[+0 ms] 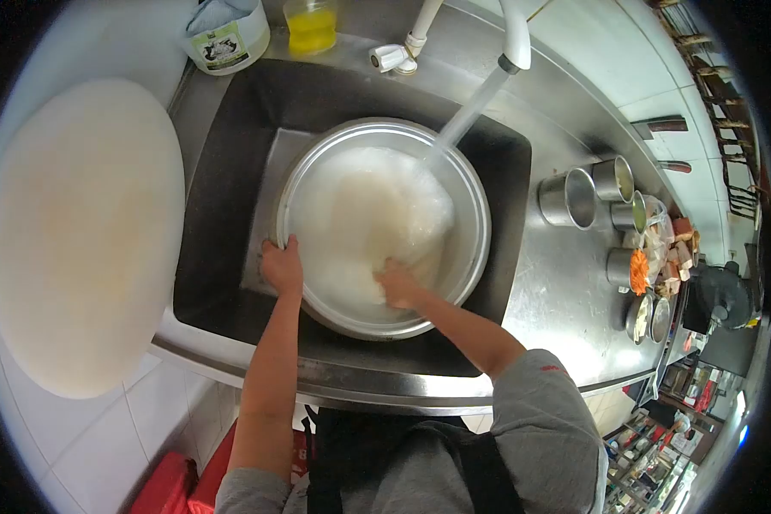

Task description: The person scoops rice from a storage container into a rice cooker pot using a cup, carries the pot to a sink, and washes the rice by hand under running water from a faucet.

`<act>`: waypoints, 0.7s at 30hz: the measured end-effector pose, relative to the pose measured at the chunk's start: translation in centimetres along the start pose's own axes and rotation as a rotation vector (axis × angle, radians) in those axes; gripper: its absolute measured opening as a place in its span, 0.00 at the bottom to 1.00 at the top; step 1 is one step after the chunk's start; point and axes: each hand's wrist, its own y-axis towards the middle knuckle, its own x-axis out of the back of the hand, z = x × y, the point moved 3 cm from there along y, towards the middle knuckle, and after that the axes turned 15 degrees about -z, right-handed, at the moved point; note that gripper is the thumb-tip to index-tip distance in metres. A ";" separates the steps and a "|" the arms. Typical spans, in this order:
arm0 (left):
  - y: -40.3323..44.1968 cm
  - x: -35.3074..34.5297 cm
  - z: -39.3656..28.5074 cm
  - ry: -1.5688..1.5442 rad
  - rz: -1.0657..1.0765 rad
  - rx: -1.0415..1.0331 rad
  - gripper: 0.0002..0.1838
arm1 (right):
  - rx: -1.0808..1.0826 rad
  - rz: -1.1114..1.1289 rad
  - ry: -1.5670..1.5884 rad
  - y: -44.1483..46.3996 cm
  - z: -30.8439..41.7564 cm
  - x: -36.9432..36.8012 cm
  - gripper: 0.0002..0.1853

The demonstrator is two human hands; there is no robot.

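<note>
A large round metal basin (479, 236) stands in the sink (231, 154), holding cloudy white water (330, 193) with a beige patch beneath the surface. My left hand (283, 267) grips the basin's near-left rim, with its thumb over the edge. My right hand (400, 285) is dipped into the water near the front of the basin; its fingers are partly hidden, so I cannot tell what they hold. From the white faucet spout (517, 43), a stream of water (475, 107) runs into the basin's far-right side.
A big pale oval object (86, 240) lies left of the sink. Behind it are a white tub (229, 38) and a cup of yellow liquid (310, 30). Several metal containers (567, 199) line the right counter, one with orange shreds (639, 271). Knives (664, 125) hang on the wall.
</note>
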 end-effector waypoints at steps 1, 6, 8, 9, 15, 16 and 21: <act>0.0 0.1 0.0 0.019 0.009 -0.005 0.24 | 0.069 -0.017 -0.005 1.2 1.1 -2.3 0.24; 0.1 0.1 -0.1 0.019 -0.038 -0.055 0.24 | 0.378 -0.231 -0.064 6.5 7.9 -0.9 0.07; 0.0 0.6 -0.7 0.015 -0.037 -0.050 0.24 | 0.259 -0.149 -0.121 11.3 7.7 -2.9 0.08; 0.0 0.5 -0.7 0.021 -0.028 -0.038 0.24 | 0.248 -0.200 -0.123 14.0 6.4 -4.7 0.09; 0.0 0.2 -0.5 0.040 -0.036 -0.030 0.24 | -0.027 -0.390 -0.044 20.4 -1.2 2.8 0.30; 0.0 -0.1 -0.1 0.016 -0.051 -0.042 0.24 | -0.135 -0.250 0.122 18.3 -1.4 8.0 0.35; 0.1 1.0 -1.2 0.027 0.006 0.019 0.23 | -0.552 -0.543 0.324 15.0 -11.9 2.1 0.45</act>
